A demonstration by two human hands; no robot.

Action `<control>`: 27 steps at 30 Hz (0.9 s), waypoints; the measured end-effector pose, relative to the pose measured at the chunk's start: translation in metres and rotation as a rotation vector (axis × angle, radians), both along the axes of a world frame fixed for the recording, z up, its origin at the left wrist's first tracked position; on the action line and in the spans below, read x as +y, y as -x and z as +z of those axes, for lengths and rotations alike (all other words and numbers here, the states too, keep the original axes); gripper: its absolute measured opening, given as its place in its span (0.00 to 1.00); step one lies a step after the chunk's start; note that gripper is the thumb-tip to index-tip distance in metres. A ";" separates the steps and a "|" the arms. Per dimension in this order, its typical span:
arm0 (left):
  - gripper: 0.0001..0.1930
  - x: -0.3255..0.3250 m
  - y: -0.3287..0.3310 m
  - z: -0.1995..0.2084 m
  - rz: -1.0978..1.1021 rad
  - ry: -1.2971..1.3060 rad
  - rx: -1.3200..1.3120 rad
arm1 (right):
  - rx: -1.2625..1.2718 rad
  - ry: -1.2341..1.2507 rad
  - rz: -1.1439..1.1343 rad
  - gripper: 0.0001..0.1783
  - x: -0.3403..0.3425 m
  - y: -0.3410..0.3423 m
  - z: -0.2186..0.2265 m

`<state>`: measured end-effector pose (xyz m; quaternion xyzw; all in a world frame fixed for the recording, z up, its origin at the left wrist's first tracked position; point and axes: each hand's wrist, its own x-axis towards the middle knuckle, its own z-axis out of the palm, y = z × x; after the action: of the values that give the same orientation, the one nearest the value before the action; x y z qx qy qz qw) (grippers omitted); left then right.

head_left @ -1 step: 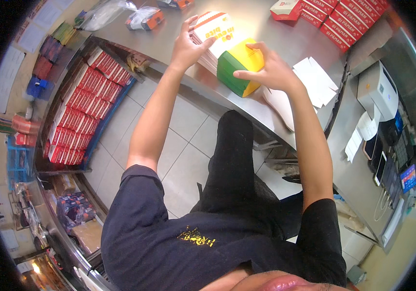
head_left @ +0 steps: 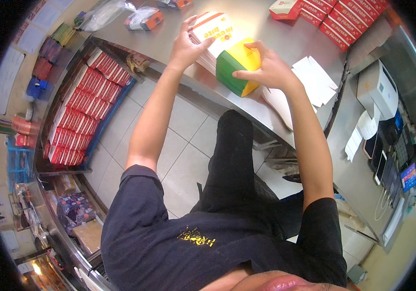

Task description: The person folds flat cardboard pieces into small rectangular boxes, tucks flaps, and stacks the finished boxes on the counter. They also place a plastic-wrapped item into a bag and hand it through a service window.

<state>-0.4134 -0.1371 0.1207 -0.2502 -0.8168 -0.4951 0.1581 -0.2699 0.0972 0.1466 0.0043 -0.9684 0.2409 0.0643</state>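
A stack of flat printed cartons point(head_left: 223, 35), white with orange print at its far end and yellow and green at its near end, lies on the steel table. My left hand point(head_left: 188, 46) is at the far left end of the stack, with the thumb over the top and the fingers round the far edge. My right hand point(head_left: 272, 68) clasps the yellow and green end, its thumb against the green side and its fingers on the yellow face. The layered edges of the stack show between my two hands.
White paper sheets point(head_left: 314, 81) lie right of my right hand. Red boxes point(head_left: 343, 26) are stacked at the back right, and an orange and dark box point(head_left: 144, 18) sits far left. A side counter holds a white printer point(head_left: 377, 89) and phones point(head_left: 380, 167). More red boxes point(head_left: 84, 99) fill a left shelf.
My right hand and the near end of the carton stack have shifted very slightly left. Both hands keep their hold.
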 end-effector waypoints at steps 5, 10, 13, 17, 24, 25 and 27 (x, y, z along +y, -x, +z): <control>0.29 0.026 -0.020 0.049 0.132 0.404 0.875 | -0.175 -0.206 -0.029 0.64 -0.014 0.002 0.017; 0.25 0.063 -0.039 0.030 -0.337 0.585 0.205 | -0.023 -0.015 0.090 0.67 0.006 0.007 -0.018; 0.26 0.056 -0.036 0.027 -0.430 0.546 -0.137 | -0.107 0.611 0.121 0.70 0.032 -0.029 -0.020; 0.24 0.054 -0.012 0.016 -0.516 0.496 -0.102 | -0.198 -0.088 -0.078 0.63 0.086 -0.075 -0.048; 0.19 0.050 0.051 0.024 -0.192 0.610 0.470 | -0.203 -0.057 0.007 0.37 0.117 -0.083 -0.071; 0.16 0.044 0.054 0.023 -0.096 0.542 0.743 | -0.236 0.018 0.064 0.33 0.121 -0.080 -0.071; 0.15 0.070 0.016 0.027 0.062 0.366 0.911 | -0.273 0.065 -0.038 0.25 0.132 -0.092 -0.067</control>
<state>-0.4293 -0.0669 0.1474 -0.4408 -0.7451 -0.1788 0.4675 -0.1777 0.2289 0.0798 -0.0488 -0.9597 0.2693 -0.0635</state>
